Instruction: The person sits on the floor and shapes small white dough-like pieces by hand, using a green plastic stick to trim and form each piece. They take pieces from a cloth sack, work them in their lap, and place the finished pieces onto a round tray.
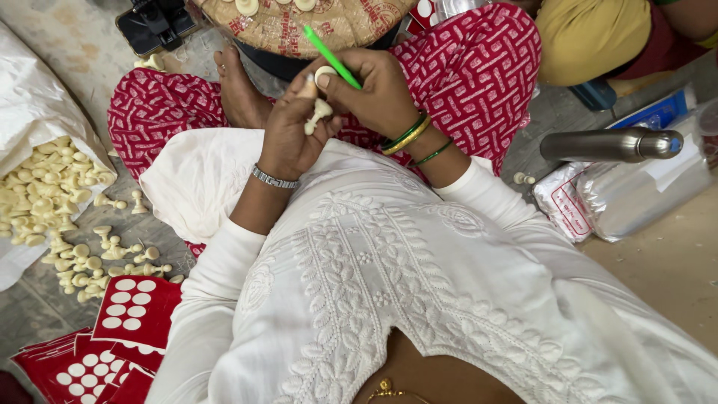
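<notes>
The left hand (288, 135) gripped a cream pawn-shaped piece (319, 114) above the lap. The right hand (378, 93) pinched a green stick (331, 57) and a white round sticker (324, 73) just beside it. Good practice: steady the piece, center the sticker on its base.

Two hands (288, 135) (378, 93), one green stick (331, 56), one steel flask (609, 144)

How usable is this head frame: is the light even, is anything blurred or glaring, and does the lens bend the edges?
Head view: soft, even light with faint shadows; left hand holding a cream chess piece and right hand with a green stick are sharp; a mild highlight runs along the steel bottle; the white sleeves stretch towards the lower edge, a wide-angle effect.
</notes>
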The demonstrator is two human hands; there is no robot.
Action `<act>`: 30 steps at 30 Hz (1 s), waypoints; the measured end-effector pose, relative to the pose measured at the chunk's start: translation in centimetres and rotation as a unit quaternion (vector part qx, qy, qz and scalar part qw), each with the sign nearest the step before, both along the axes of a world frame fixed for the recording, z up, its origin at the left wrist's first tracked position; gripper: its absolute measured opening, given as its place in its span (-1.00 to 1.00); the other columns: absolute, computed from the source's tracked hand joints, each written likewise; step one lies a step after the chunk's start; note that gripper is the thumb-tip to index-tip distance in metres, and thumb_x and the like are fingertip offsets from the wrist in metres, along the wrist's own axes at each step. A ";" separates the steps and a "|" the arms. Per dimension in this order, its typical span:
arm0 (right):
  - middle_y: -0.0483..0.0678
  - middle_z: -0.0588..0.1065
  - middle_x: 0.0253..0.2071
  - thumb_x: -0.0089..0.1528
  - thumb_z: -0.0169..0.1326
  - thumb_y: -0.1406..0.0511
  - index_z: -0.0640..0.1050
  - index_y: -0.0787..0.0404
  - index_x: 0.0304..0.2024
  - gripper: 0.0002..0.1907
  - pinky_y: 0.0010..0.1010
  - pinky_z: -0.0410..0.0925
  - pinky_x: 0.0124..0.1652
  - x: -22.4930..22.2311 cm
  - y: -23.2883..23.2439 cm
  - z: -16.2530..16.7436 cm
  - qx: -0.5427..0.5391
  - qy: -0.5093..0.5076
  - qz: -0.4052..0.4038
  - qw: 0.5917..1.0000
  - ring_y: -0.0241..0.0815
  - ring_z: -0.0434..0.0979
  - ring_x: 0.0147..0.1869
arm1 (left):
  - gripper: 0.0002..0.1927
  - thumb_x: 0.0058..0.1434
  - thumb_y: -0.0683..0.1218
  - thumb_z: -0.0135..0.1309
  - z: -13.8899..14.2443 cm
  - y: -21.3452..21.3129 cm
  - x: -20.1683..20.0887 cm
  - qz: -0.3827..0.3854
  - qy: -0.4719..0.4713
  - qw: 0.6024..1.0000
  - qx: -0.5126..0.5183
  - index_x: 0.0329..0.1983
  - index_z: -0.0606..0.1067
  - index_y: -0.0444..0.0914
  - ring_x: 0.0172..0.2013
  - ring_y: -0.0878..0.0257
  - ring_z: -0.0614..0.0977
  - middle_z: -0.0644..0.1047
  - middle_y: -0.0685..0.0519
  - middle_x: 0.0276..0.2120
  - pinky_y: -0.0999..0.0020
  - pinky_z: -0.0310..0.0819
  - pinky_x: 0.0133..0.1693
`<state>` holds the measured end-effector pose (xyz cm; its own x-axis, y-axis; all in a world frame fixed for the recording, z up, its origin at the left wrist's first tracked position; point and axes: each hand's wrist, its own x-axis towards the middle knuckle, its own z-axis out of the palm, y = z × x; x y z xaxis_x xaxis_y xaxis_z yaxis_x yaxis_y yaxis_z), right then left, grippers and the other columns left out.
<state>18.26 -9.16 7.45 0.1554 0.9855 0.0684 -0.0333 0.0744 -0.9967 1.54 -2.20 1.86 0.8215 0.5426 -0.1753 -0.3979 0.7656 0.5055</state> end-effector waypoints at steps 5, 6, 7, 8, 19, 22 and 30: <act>-0.19 0.53 -0.39 0.43 0.09 0.29 0.62 0.34 -0.12 -0.80 -0.60 0.35 -0.42 0.1 -0.1 -0.8 -0.021 0.066 -0.005 0.998 -0.50 0.44 -0.42 | -0.62 0.45 -0.15 0.08 -0.3 -0.5 -0.3 0.001 0.048 0.998 0.042 0.32 0.44 -0.26 -0.23 0.27 0.62 0.59 0.00 -0.17 0.48 0.50 -0.28; -0.19 0.53 -0.40 0.44 0.10 0.28 0.61 0.33 -0.16 -0.79 -0.60 0.33 -0.42 0.1 0.0 -1.1 -0.016 0.058 -0.017 0.998 -0.49 0.44 -0.42 | -0.62 0.44 -0.15 0.09 -0.3 -0.5 -0.3 0.003 0.054 0.997 0.046 0.30 0.44 -0.26 -0.21 0.28 0.62 0.60 0.00 -0.15 0.48 0.49 -0.27; -0.19 0.52 -0.40 0.45 0.10 0.26 0.60 0.32 -0.20 -0.77 -0.59 0.32 -0.42 0.1 0.0 -1.3 -0.011 0.052 -0.030 0.998 -0.49 0.44 -0.42 | -0.63 0.43 -0.15 0.10 -0.2 -0.6 -0.3 0.005 0.061 0.997 0.051 0.28 0.45 -0.27 -0.20 0.29 0.62 0.60 0.00 -0.13 0.49 0.49 -0.26; -0.19 0.51 -0.41 0.45 0.10 0.26 0.60 0.31 -0.21 -0.76 -0.59 0.31 -0.42 0.0 0.0 -1.5 -0.011 0.065 -0.033 0.997 -0.49 0.43 -0.42 | -0.64 0.43 -0.15 0.11 -0.1 -0.6 -0.3 0.003 0.063 0.997 0.052 0.27 0.45 -0.28 -0.20 0.29 0.62 0.60 0.00 -0.14 0.49 0.50 -0.25; -0.17 0.50 -0.49 0.43 0.06 0.23 0.61 0.27 -0.26 -0.74 -0.56 0.27 -0.47 0.0 0.2 -2.7 -0.053 0.196 -0.033 0.979 -0.44 0.41 -0.49 | -0.70 0.42 -0.18 0.13 -1.2 -0.4 0.0 0.044 0.054 0.995 0.072 0.17 0.46 -0.35 -0.17 0.28 0.63 0.59 0.00 -0.15 0.45 0.58 -0.12; -0.18 0.50 -0.44 0.51 0.10 0.25 0.57 0.30 -0.31 -0.68 -0.54 0.28 -0.37 0.9 0.4 -3.4 0.010 -0.012 -0.077 0.997 -0.44 0.41 -0.40 | -0.76 0.37 -0.17 0.14 -2.4 0.8 -0.1 0.092 0.105 0.986 0.091 0.07 0.50 -0.31 -0.29 0.29 0.61 0.60 0.03 -0.25 0.47 0.51 -0.28; -0.16 0.44 -0.47 0.53 0.10 0.36 0.54 0.38 -0.30 -0.71 -0.53 0.20 -0.39 2.7 -3.4 -2.0 0.006 -0.206 -0.030 0.978 -0.41 0.33 -0.41 | -0.86 0.41 -0.09 0.18 -3.2 0.2 -0.9 0.144 0.177 0.970 0.087 -0.13 0.56 -0.28 -0.40 0.28 0.62 0.60 0.07 -0.38 0.44 0.48 -0.36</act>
<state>20.92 -12.54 5.41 0.1692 0.9743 0.1484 0.3750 0.0756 -0.9239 0.61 -1.97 -1.37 0.5366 0.7871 -0.3040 -0.3600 0.5394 0.7612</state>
